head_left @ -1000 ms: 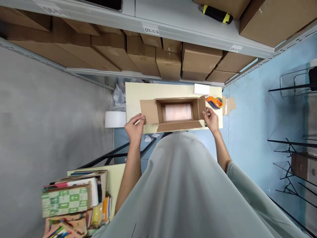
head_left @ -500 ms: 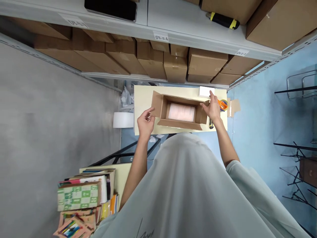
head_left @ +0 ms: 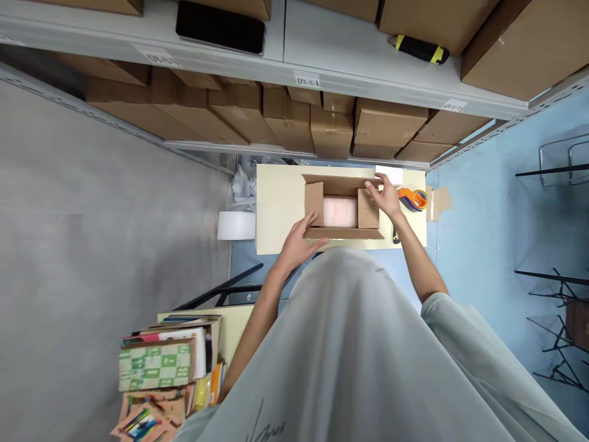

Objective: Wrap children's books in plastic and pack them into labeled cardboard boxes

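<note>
A cardboard box [head_left: 343, 233] stands on a pale yellow table with its two end flaps folded inward and its long flaps up. Between the end flaps a pinkish-white flat item [head_left: 340, 212] shows inside. My left hand [head_left: 299, 242] is at the box's near left corner, fingers spread, its fingertips by the left end flap [head_left: 314, 204]. At the far right corner is my right hand [head_left: 385, 195], thumb and fingers apart beside the far long flap [head_left: 338, 183]. Neither hand is closed round anything.
Right of the box lie an orange tape dispenser [head_left: 413, 199] and a utility knife [head_left: 396, 236]. A small white box [head_left: 389, 175] sits at the table's [head_left: 280, 202] back. Shelving [head_left: 331, 46] with cardboard boxes rises beyond. A white roll [head_left: 236, 226] is left of the table.
Both end flaps have been folded in over the box. My left hand has moved right to the near left corner; my right hand has stayed at the right end. The view has shifted slightly.
</note>
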A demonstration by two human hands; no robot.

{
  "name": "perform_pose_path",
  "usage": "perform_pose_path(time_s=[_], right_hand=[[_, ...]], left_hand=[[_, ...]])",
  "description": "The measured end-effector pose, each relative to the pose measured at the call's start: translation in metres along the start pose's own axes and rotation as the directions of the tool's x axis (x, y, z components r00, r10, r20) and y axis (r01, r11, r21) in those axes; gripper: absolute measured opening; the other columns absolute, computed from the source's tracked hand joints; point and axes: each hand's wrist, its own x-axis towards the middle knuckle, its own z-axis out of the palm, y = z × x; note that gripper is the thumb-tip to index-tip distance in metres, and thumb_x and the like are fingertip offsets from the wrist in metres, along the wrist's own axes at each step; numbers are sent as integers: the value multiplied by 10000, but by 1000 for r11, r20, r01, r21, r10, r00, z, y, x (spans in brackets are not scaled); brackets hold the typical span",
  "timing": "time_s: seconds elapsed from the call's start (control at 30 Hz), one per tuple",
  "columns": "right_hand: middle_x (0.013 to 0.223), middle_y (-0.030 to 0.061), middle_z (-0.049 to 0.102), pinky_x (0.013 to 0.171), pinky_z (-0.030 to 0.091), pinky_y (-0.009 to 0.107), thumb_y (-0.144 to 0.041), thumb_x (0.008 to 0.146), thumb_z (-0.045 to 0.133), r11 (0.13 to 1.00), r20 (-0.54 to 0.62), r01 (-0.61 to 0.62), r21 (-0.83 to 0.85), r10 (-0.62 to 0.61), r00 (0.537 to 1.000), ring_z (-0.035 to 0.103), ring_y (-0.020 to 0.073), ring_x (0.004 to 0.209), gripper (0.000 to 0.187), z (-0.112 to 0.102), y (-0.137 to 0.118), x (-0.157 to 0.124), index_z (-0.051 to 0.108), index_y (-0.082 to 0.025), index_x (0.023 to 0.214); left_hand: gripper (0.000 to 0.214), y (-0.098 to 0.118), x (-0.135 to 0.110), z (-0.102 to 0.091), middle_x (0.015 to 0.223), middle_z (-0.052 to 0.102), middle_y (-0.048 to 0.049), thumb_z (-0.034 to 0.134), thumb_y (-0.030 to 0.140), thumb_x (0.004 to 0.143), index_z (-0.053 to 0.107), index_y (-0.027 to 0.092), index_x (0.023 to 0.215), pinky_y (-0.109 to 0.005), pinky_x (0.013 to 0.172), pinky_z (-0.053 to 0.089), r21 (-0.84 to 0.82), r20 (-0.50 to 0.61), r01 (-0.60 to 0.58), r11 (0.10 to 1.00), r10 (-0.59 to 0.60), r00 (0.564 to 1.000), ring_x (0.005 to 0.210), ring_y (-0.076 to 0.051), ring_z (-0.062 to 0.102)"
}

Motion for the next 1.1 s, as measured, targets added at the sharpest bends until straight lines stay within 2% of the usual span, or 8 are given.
perform_pose_path(time_s=[0.13, 0.23, 0.37, 0.43, 0.6, 0.87, 0.97, 1.1], right_hand=[[1360, 121, 797, 989, 669, 469, -956, 974, 553, 981, 91, 6, 193, -24, 996, 802, 307, 1113, 839, 1, 7, -15, 748, -259, 1399], [1418, 146, 779, 1051, 649, 506, -950, 1013, 457, 975, 106, 53, 215, -77, 991, 728, 344, 1323, 820, -7, 19, -20, 839, -242, 1172], [1457, 174, 759, 1132, 595, 600, -890, 953, 662, 989, 105, 97, 115, -109, 989, 640, 396, 1452, 675, -13, 38, -25, 875, -260, 1069], [1540, 182, 709, 1149, 590, 583, -867, 971, 658, 984, 124, 68, 162, -89, 988, 601, 392, 1517, 662, -12, 47, -31, 871, -263, 1136], [1705, 182, 562, 1124, 636, 533, -808, 909, 791, 975, 186, -2, 221, -40, 982, 643, 373, 1461, 826, 7, 61, -57, 703, -292, 1548], [1673, 167, 600, 1336, 488, 502, -647, 1127, 577, 998, -20, 63, 6, -63, 998, 548, 329, 1604, 630, 46, 63, -70, 652, -274, 1629], [1700, 154, 581, 1308, 509, 445, -585, 1164, 527, 991, 9, 128, -39, -128, 992, 588, 303, 1569, 589, 41, 67, -67, 637, -267, 1647], [1633, 189, 638, 1322, 471, 476, -490, 1189, 465, 971, -80, 125, -205, -144, 986, 595, 317, 1537, 539, 4, 99, -58, 630, -204, 1616]], left_hand=[[898, -8, 7, 1, 1669, 655, -141, 865, 465, 923, 525, 271, 1732, -534, 1387, 442, 97, 91, -10, 995, 1, 996, 1653, -357, 529], [880, -19, 19, -3, 1483, 780, -131, 802, 409, 990, 433, 280, 1779, -547, 1301, 531, 66, 16, 31, 997, -33, 999, 1509, -338, 667], [1021, -29, 40, -8, 1511, 737, -171, 782, 493, 1023, 236, 261, 1854, -459, 1041, 683, 63, -152, 96, 993, -86, 985, 1212, -292, 796], [947, -32, 51, -6, 1654, 617, -210, 749, 530, 1039, 324, 249, 1837, -441, 1020, 692, 125, -166, 76, 989, -55, 985, 1212, -291, 793], [661, -34, 72, 4, 1793, 532, -150, 508, 524, 1152, 525, 236, 1746, -532, 1369, 463, 217, -53, -19, 976, 31, 998, 1656, -332, 531], [700, -35, 71, 3, 1799, 524, -74, 538, 497, 1114, 516, 243, 1767, -507, 1358, 481, 216, -49, 75, 974, -66, 997, 1654, -322, 543], [722, -36, 69, 6, 1794, 530, -70, 553, 515, 1096, 525, 244, 1765, -520, 1361, 474, 211, -76, 122, 970, -108, 991, 1622, -336, 579], [738, -32, 63, 13, 1794, 536, -67, 561, 512, 1080, 521, 247, 1768, -541, 1366, 464, 204, -114, 174, 963, -153, 982, 1616, -345, 583]])
